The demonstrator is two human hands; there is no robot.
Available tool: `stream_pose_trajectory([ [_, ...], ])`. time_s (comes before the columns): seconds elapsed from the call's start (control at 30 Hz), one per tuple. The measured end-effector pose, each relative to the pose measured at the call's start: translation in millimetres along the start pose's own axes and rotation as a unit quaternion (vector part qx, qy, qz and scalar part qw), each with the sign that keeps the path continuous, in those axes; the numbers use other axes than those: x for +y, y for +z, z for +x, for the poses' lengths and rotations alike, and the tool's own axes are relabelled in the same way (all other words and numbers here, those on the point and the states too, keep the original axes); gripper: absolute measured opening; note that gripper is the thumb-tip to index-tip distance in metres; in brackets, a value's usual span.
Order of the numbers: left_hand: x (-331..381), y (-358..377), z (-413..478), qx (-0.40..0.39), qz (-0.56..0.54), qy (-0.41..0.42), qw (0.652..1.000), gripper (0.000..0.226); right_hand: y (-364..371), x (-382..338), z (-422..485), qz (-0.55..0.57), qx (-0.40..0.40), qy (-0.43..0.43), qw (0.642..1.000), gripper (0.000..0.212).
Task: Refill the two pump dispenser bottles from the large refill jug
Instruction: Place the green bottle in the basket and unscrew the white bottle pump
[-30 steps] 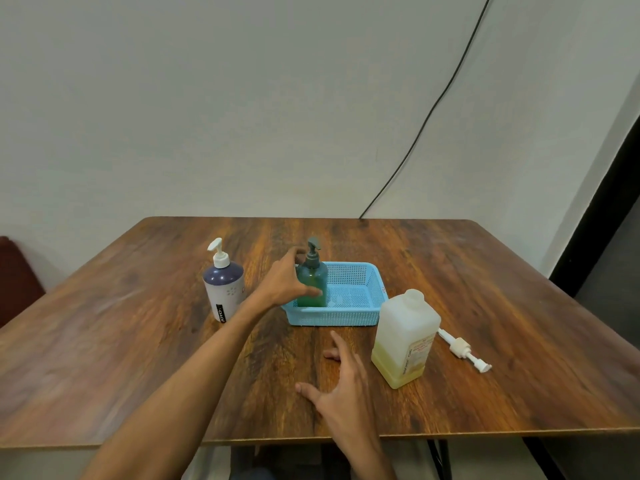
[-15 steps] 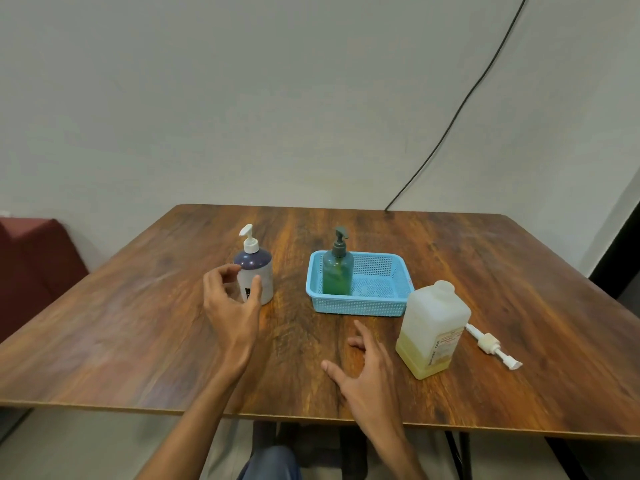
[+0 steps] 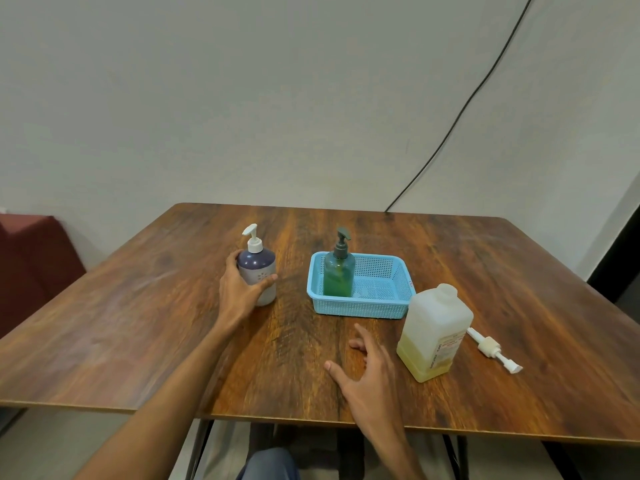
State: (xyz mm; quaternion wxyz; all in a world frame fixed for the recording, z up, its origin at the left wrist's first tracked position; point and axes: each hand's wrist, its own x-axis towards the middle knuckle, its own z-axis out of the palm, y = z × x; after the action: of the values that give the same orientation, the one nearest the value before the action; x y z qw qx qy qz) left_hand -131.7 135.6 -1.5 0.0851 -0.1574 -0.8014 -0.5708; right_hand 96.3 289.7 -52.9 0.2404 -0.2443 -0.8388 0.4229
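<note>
Two pump bottles sit on the wooden table (image 3: 138, 323). On the left, the left hand (image 3: 242, 292) is wrapped round the purple bottle (image 3: 258, 271), thumb across the front, fingers curled behind. Next, the green bottle (image 3: 339, 275) stands upright in the left end of the blue basket (image 3: 367, 308). Then the right hand (image 3: 367, 372) rests on the wood, fingers spread, near the uncapped refill jug (image 3: 434, 330). A loose white pump (image 3: 491, 348) lies right of it.

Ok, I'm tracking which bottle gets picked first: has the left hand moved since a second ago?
Yes. The left hand has left the green bottle in the blue basket and gone leftward; it now grips the purple pump bottle beside it.
</note>
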Motion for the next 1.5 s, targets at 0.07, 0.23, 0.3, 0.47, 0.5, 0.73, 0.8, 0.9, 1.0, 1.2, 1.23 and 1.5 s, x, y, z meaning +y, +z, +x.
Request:
stream_pose_trajectory([
  [0.07, -1, -5, 2, 0.001, 0.01, 0.014, 1.0, 0.087, 4, -1, 1, -0.002, 0.0, 0.0, 1.0, 0.083],
  [0.23, 14, -8, -13, 0.002, -0.02, 0.052, 0.998, 0.087, 5, 0, 1, 0.007, -0.004, -0.007, 1.0, 0.081],
  [0.3, 26, -11, -21, 0.002, -0.035, 0.066, 0.997, 0.089, 5, 0, 0, 0.008, -0.002, -0.01, 1.0, 0.081],
  [0.47, 61, -14, -49, -0.006, -0.075, 0.093, 0.993, 0.09, 4, -1, 1, 0.024, 0.005, -0.017, 1.0, 0.079],
  [0.5, 67, -14, -56, -0.012, -0.081, 0.095, 0.992, 0.089, 3, -2, 1, 0.032, 0.005, -0.018, 0.999, 0.079],
  [0.73, 81, 6, -109, -0.098, -0.109, 0.108, 0.983, 0.085, -2, -3, -2, 0.089, -0.006, -0.044, 0.995, 0.092],
  [0.8, 81, 16, -118, -0.118, -0.1, 0.109, 0.982, 0.083, -5, -4, -3, 0.102, -0.013, -0.05, 0.993, 0.098],
  [0.9, 76, 30, -127, -0.141, -0.1, 0.096, 0.98, 0.082, -7, -6, -4, 0.111, -0.009, -0.051, 0.992, 0.1],
  [1.0, 68, 42, -133, -0.164, -0.095, 0.09, 0.978, 0.082, -8, -6, -5, 0.113, 0.005, -0.046, 0.993, 0.096],
  [1.2, 65, 50, -136, -0.178, -0.091, 0.097, 0.975, 0.083, -13, -2, -4, 0.113, 0.022, -0.046, 0.992, 0.076],
  [1.23, 65, 50, -136, -0.186, -0.093, 0.096, 0.973, 0.084, -13, -2, -4, 0.112, 0.02, -0.051, 0.992, 0.075],
  [1.5, 84, 44, -124, -0.223, -0.178, 0.089, 0.954, 0.07, -13, -3, -4, 0.121, 0.02, -0.058, 0.991, 0.085],
])
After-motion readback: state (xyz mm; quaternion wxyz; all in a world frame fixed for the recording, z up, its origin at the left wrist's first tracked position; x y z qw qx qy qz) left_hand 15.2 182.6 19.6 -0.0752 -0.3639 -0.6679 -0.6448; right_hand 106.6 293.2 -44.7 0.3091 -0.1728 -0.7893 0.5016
